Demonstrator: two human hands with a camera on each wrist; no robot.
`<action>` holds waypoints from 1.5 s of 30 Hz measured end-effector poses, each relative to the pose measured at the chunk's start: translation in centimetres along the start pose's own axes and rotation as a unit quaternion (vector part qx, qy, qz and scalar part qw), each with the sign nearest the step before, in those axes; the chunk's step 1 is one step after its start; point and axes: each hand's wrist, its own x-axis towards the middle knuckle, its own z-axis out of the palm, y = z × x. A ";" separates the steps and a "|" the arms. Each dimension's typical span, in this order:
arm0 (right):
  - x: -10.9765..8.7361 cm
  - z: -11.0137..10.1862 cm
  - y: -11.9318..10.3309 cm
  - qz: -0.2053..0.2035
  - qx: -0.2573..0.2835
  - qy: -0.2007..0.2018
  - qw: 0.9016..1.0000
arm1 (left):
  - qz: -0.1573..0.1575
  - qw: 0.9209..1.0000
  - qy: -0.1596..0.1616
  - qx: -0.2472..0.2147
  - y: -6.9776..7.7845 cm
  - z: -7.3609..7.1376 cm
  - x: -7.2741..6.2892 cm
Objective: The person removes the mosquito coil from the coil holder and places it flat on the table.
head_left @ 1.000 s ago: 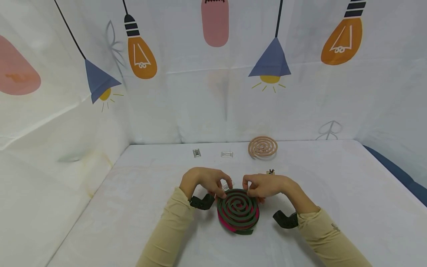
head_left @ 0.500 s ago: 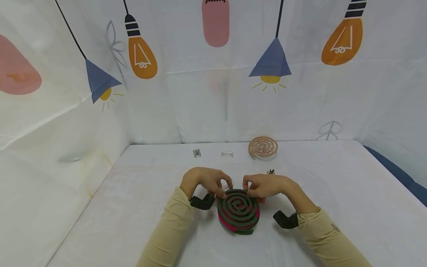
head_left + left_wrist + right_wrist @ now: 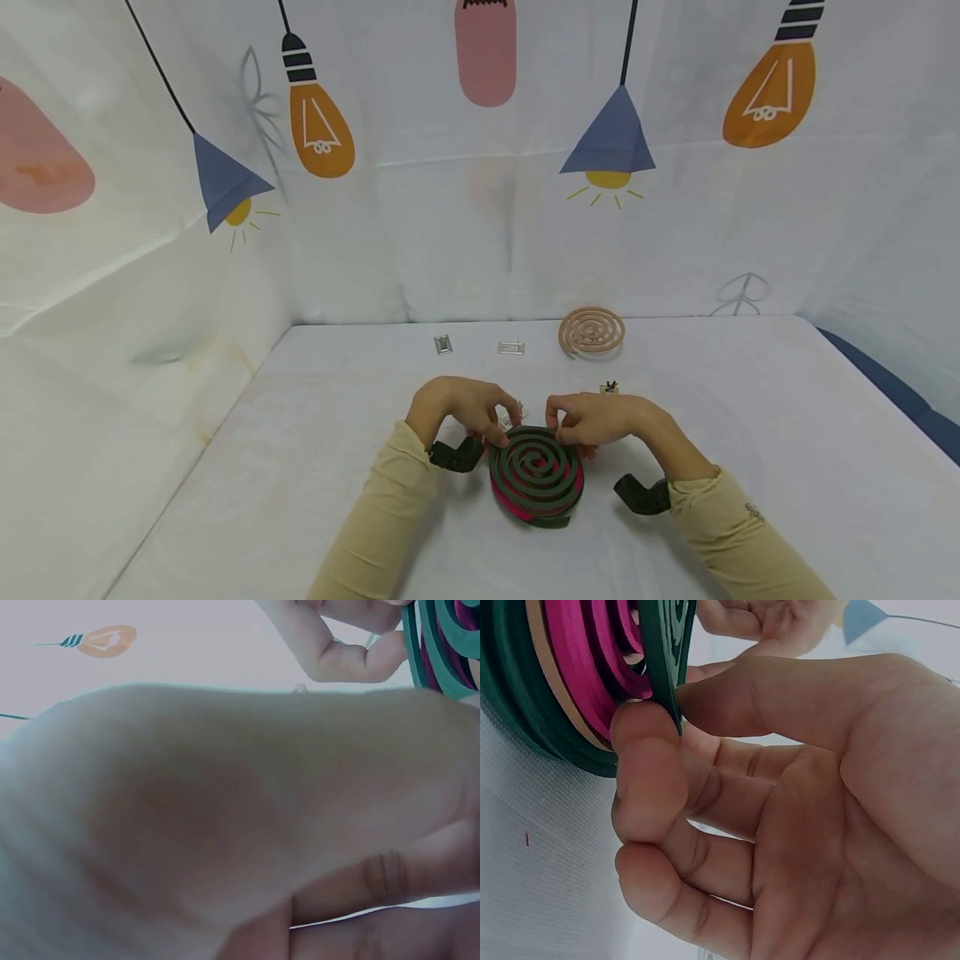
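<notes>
A stack of spiral mosquito coils lies on the table in front of me, a green mosquito coil point(image 3: 536, 467) on top with magenta below. In the right wrist view a magenta coil point(image 3: 574, 660), a thin tan layer and more green show under the lifted edge of the top coil. My right hand point(image 3: 600, 417) pinches that green edge between thumb and index finger. At the far left edge of the same coil my left hand point(image 3: 471, 408) holds on with thumb and curled fingers; its grip is partly hidden, since the thumb fills the left wrist view.
Behind the hands, a tan coil point(image 3: 591, 331) lies near the back wall. Two small metal pieces point(image 3: 443, 344) are set along the back of the white table point(image 3: 315, 433). A small item with a dark top point(image 3: 610, 387) sits just beyond my right hand.
</notes>
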 end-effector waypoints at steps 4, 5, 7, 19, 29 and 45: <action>-0.1 0.1 -0.1 0.000 0.001 -0.004 1.000 | -0.009 1.000 0.003 0.001 0.0 0.0 0.1; -0.1 0.1 -0.1 -0.001 0.003 -0.005 1.000 | -0.010 1.000 0.003 0.001 0.0 0.0 0.1; -0.1 0.1 -0.2 -0.002 0.004 -0.006 1.000 | -0.011 1.000 0.004 0.002 0.0 0.0 0.1; -0.2 0.0 -0.2 -0.007 0.008 -0.005 1.000 | -0.007 1.000 -0.001 0.009 -0.1 0.0 0.3; -0.4 -0.8 0.7 -0.028 -0.006 0.016 0.999 | 0.047 0.997 0.058 0.022 -0.3 -0.5 0.5; -0.6 -4.5 4.0 -0.068 0.058 0.220 0.971 | 0.154 0.948 0.278 0.016 -0.4 -1.5 2.6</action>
